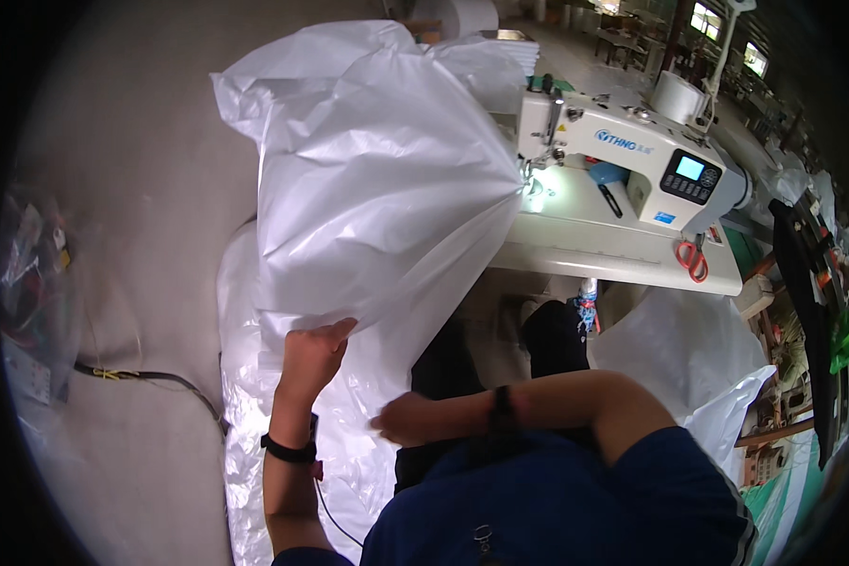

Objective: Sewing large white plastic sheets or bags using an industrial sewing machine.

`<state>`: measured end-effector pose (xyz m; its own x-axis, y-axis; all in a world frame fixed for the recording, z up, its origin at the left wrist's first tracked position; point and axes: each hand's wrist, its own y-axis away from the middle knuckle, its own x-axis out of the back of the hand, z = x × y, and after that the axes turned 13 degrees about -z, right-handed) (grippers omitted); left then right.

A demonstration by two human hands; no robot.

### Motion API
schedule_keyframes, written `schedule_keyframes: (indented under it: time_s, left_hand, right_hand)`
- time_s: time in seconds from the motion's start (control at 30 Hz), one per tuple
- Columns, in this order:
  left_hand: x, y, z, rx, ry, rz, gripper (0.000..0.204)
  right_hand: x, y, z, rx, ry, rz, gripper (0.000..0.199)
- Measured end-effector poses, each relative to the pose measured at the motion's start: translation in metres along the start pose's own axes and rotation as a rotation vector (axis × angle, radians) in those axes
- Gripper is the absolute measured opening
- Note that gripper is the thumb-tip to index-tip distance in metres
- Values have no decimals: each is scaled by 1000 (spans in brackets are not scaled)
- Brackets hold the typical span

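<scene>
A large white plastic sheet (377,179) hangs in wide folds in front of me. One corner of it draws to a point under the needle of the sewing machine (632,151). My left hand (317,357) is closed on the sheet's near part, thumb pointing right. Across my body reaches my right hand (407,419), closed and slightly blurred, beside the sheet's lower right edge. Whatever its fingers hold is hidden from view. A lamp lights the needle area.
Red-handled scissors (693,259) lie at the right end of the white machine table (604,247). A thread cone (676,97) stands behind the machine. More white sheeting (684,349) hangs below right. A black cable (160,375) crosses the floor at left.
</scene>
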<state>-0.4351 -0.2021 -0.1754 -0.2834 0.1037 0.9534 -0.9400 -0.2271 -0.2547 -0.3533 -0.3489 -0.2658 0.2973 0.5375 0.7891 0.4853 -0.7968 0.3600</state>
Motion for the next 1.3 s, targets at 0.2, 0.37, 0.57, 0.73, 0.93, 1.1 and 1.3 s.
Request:
schedule_keyframes:
  time_s: [0.2, 0.37, 0.57, 0.73, 0.93, 1.1, 1.3]
  left_hand:
    - [-20, 1, -22, 18, 0, 57, 23]
    - [-29, 4, -27, 80, 68, 17, 24]
    - [-50, 10, -30, 140, 27, 30, 22]
    - [-56, 8, -38, 191, 4, 4, 26]
    - [-47, 4, -34, 205, 11, -28, 25]
    - [-51, 13, -11, 186, 139, -245, 22]
    - [-68, 31, 35, 163, 1043, -664, 37]
  right_hand:
    - [14, 15, 55, -316, -52, 450, 23]
    - [19, -33, 98, -548, 196, 340, 37]
    - [23, -11, 85, -189, -273, -225, 36]
    - [45, 45, 74, -316, 169, 361, 32]
    - [64, 34, 127, -319, 67, -164, 46]
    - [-13, 22, 36, -102, 125, -88, 13]
    - [45, 71, -25, 105, 184, 87, 22]
